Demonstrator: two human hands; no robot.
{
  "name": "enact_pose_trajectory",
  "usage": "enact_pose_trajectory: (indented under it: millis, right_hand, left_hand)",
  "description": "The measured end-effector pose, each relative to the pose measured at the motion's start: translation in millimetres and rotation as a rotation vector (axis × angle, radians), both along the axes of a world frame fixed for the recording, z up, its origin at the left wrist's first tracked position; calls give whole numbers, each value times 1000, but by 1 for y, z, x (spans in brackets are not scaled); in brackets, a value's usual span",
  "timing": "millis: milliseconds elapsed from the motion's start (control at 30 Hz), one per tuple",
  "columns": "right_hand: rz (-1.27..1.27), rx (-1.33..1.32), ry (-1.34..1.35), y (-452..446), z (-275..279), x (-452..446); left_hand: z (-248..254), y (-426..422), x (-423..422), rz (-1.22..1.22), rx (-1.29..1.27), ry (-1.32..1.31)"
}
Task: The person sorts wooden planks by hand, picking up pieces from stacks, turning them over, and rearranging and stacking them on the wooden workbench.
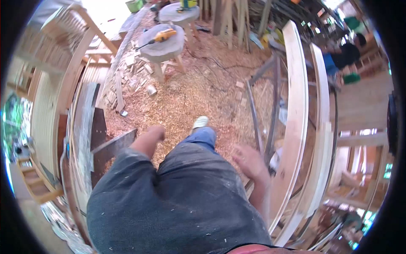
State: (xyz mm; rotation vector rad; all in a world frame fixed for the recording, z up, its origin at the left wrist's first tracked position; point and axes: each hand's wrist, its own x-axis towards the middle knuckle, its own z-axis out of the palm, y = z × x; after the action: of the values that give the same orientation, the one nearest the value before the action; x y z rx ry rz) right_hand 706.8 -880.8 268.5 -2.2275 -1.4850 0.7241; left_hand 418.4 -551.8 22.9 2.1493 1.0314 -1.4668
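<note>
Left hand (157, 133) forward — right hand (248, 161) (blurred) angled inward.

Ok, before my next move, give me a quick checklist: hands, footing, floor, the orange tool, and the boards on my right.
1. Hands free: ok. I see nothing held in your left hand or your right hand, though the right is blurred.
2. Footing: cannot tell. One light shoe shows; the other foot is out of sight.
3. Floor clear: not ok. Shavings cover it, and offcuts lie ahead to the left.
4. Orange tool set down: ok. It lies on a stool.
5. Tool power off: cannot tell.
6. Long boards secured: cannot tell. No clamps are visible.
</note>
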Motion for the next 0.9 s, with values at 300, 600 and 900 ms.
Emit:
enact_pose_trajectory:
  millis: [300, 600, 900]
  right_hand:
    - [-45, -200, 166, 98, -45, -14]
    - [145, -24, -20, 428, -24, -58]
    - [361, -31, 3, 579, -71, -112]
  left_hand:
    - [-51, 59, -162, 770, 128, -479]
    - [-32, 178, -180, 900, -41, -796]
    - [-29, 295, -292, 1127, 275, -775]
